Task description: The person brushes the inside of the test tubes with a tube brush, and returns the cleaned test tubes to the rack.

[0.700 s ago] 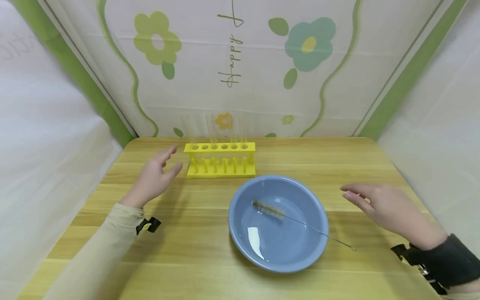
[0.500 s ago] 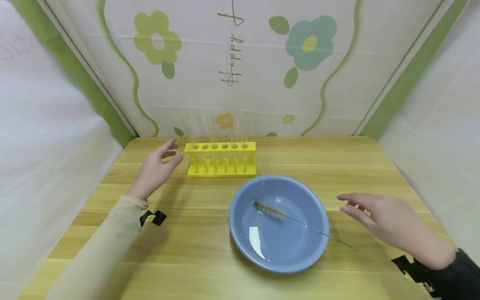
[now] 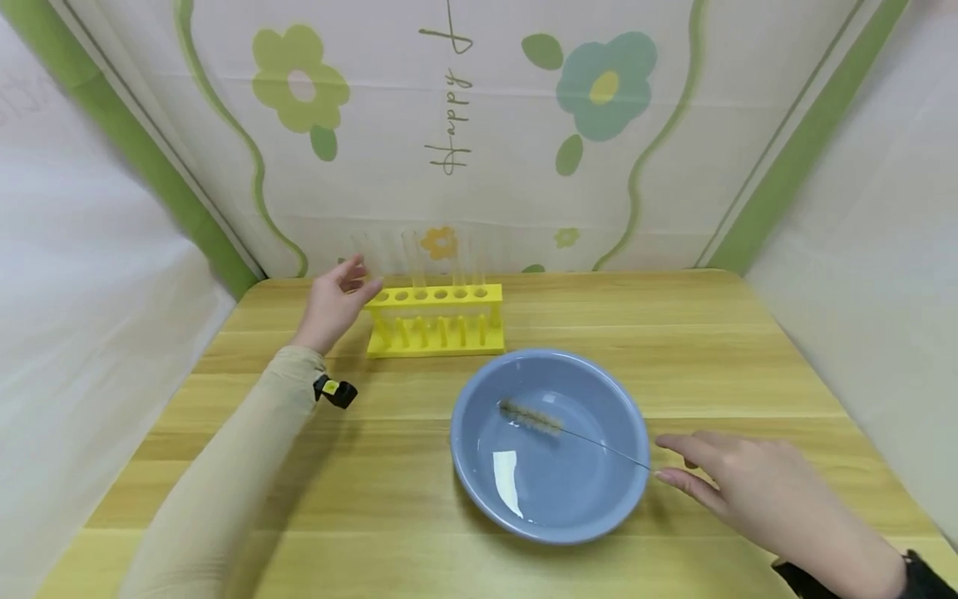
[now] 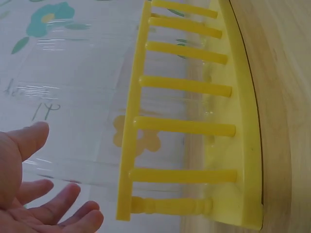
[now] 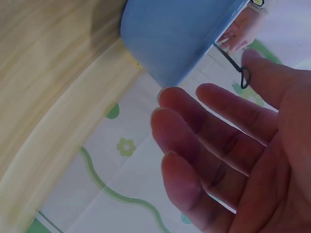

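My left hand (image 3: 335, 306) is at the left end of the yellow rack (image 3: 437, 350), thumb and fingers spread about the leftmost clear test tube. In the left wrist view a gap shows between the thumb and fingers of the left hand (image 4: 43, 184), beside the rack (image 4: 248, 145). Several clear tubes (image 3: 414, 262) stand upright in the rack. My right hand (image 3: 771, 491) hovers at the right rim of the blue basin (image 3: 550, 537), fingers parted around the wire handle of a bristle brush (image 3: 531, 418). The handle's loop (image 5: 245, 77) shows near the thumb in the right wrist view.
The basin holds clear liquid, with the brush head lying inside. Wood tabletop (image 3: 374, 482) surrounds rack and basin. A white printed curtain (image 3: 494, 191) rises behind the table's back edge, with white cloth walls at both sides.
My left hand has moved forward and right to the rack's end. The right hand has moved left to the brush handle beside the basin. Rack, basin and brush keep their places on the table.
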Motion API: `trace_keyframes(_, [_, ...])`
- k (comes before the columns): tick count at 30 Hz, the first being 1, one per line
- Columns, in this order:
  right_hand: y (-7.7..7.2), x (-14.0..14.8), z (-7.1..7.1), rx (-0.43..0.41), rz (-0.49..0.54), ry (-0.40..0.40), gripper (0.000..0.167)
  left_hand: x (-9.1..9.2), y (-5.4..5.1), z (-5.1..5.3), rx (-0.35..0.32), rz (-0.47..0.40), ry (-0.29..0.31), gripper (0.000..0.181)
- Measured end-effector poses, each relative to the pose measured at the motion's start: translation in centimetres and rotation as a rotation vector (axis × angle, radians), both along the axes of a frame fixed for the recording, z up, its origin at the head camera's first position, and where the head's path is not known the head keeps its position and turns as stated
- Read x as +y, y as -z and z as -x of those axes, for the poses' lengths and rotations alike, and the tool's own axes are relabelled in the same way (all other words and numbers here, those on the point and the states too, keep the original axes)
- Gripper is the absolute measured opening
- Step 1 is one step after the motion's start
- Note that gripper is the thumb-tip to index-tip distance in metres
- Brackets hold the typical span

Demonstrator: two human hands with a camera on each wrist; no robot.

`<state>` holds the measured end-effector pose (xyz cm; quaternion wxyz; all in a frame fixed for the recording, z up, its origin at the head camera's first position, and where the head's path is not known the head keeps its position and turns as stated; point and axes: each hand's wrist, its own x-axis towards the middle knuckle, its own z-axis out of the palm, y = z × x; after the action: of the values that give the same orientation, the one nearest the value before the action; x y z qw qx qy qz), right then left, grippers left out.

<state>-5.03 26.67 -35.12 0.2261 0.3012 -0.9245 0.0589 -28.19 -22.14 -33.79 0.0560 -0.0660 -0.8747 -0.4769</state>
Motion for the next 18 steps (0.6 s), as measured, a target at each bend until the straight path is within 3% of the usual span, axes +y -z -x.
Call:
trace_keyframes(4, [0.4, -0.2, 0.0, -0.006, 0.022, -0.018, 0.037, 0.4, 0.3, 0.7, 0.001, -0.002, 0.013, 0.074])
trace_keyframes(10, [0.8, -0.5, -0.4, -0.003, 0.033, -0.048, 0.049, 0.6, 1.2, 1.6, -0.026, -0.022, 0.022, 0.064])
trace_keyframes(18, [1.2, -0.9, -0.5, 0.039, 0.026, -0.067, 0.06, 0.9, 1.8, 2.0, -0.022, 0.026, 0.01, 0.054])
